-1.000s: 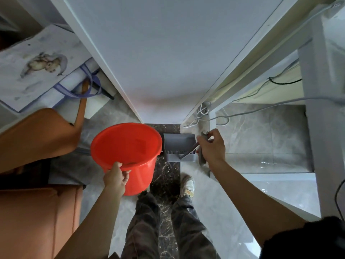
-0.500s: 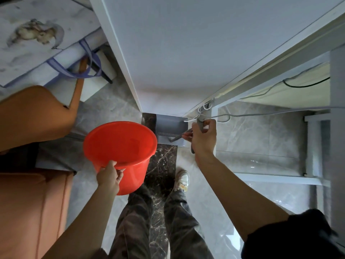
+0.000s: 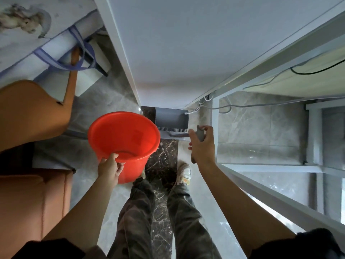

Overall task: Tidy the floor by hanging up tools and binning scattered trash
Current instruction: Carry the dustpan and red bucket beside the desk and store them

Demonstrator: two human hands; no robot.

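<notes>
While the left hand (image 3: 110, 168) is gripping the near rim of a round red plastic bucket (image 3: 124, 141), thumb inside and fingers curled over the outside, the right hand (image 3: 202, 144) is closing around the grey handle (image 3: 200, 134) of a grey plastic dustpan (image 3: 171, 119). The bucket is hanging above the grey marble-patterned floor (image 3: 104, 103), its mouth tilting up toward the camera; no trash is showing inside it. The dustpan is standing upright just beyond the bucket, at the foot of a white wall panel (image 3: 177, 43), its comb-toothed edge facing the person. A dark veined stone strip (image 3: 164, 161) is running along the floor beneath it, between the person's feet in pale sneakers (image 3: 183, 173) and camouflage trousers (image 3: 134, 212). White cables (image 3: 214, 106) are trailing beside a white metal frame (image 3: 261, 171) on the right. An orange-brown chair (image 3: 33, 113) is standing on the left, with a pale tote bag (image 3: 24, 30) bearing a rabbit picture behind it. No brand, label or writing is readable on anything.
</notes>
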